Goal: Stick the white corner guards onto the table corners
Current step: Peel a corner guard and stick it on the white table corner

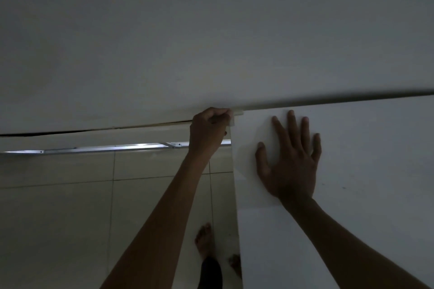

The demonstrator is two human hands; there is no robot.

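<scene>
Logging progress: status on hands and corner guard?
Left hand pinching white corner guard onto table far corner. Right hand flat on tabletop, open. Nothing obstructing.

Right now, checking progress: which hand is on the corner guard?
The left hand, curled against the corner guard at the table's far corner; the right hand lies flat on the tabletop.

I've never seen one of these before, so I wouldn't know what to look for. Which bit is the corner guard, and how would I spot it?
Start with the big white table on the right and follow its left edge up to the far corner by the wall. The corner guard is the small pale piece wrapped over that corner, under the fingertips of the left hand. It stands slightly proud of the flat tabletop, unlike the bare edge below it.
</scene>
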